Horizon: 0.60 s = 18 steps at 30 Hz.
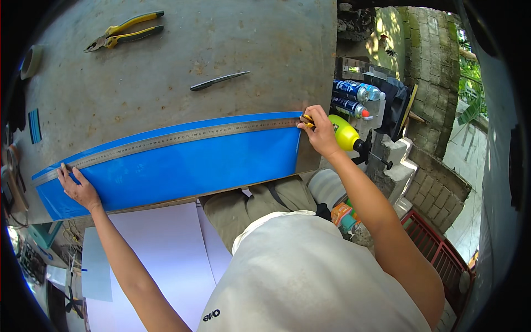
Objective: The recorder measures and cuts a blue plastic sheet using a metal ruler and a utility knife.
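One white shirt [310,265]; unclenched left hand [82,191] presses one steel ruler [188,134] on one blue sheet [204,163]; right hand [321,130] grips one yellow tool [307,118].

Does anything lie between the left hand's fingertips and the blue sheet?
Yes: the long metal ruler lies on the blue sheet, under fingertips of the left hand. The pliers lie farther off on the table, out of the way.

Dappled sunlight [386,34] falls near grey blockwork [431,83], beyond a rust-spotted table [282,44]

Head-worn wide fisheye — downward, near, over the grey tabletop [265,47]
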Motion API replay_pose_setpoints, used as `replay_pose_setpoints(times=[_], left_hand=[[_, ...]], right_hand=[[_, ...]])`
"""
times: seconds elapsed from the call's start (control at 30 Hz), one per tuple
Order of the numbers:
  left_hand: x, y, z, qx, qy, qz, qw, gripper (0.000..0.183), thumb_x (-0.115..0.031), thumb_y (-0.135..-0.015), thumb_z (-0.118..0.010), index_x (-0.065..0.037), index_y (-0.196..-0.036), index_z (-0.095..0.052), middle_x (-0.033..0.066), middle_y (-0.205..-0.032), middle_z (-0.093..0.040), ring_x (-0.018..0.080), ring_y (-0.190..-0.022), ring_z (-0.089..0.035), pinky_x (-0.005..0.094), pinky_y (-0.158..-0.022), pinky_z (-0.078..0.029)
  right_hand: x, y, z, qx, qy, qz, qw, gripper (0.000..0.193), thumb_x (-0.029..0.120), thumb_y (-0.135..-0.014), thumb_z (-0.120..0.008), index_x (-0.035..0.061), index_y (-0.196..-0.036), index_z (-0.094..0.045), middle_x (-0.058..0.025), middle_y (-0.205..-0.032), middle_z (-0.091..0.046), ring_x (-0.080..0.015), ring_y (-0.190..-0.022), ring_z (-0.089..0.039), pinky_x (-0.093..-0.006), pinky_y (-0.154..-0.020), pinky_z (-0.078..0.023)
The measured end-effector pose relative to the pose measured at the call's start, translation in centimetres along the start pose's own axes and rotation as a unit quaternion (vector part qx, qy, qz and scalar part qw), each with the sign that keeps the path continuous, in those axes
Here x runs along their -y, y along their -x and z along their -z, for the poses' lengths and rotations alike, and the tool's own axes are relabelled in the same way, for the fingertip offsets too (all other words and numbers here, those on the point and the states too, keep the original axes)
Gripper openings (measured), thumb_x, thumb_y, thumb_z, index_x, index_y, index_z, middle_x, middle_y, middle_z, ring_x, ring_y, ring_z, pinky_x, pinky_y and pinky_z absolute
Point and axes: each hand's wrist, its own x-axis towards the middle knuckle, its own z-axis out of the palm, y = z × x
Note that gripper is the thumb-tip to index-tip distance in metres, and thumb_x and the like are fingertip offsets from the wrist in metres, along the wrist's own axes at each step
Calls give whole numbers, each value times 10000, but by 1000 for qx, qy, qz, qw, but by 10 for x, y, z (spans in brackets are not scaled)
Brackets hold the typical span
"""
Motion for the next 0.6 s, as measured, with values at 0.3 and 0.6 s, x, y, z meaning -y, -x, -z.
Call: replay_pose_setpoints(times=[0.3, 0.6], left_hand=[[-2, 2, 4, -4, 11, 5, 1000, 548, -475, -1109, -474, -199, -1579, -526, 117, -1673, -429, 320, -1556, -371, 585, -1264, -217], [-9, 5, -3, 5, 10, 17, 1000, 534, -472, -1108, -473, -235, -1585, -519, 98, -1688, -406, 316, -1569, -348, 609, -1277, -183]], right_hand=[[3, 0, -4, -13, -14, 0, 1000, 303, 60, -865, -821, 3, -1034, -576, -140, -1056, -590, -347, -911, -621, -386, -801, -517], [-4, 5, -4, -13, 13, 0, 1000, 328, 131, -886, -815, 20, -1072, -569, -145, -1087, -600, -389, -916, -630, -428, -765, -520]])
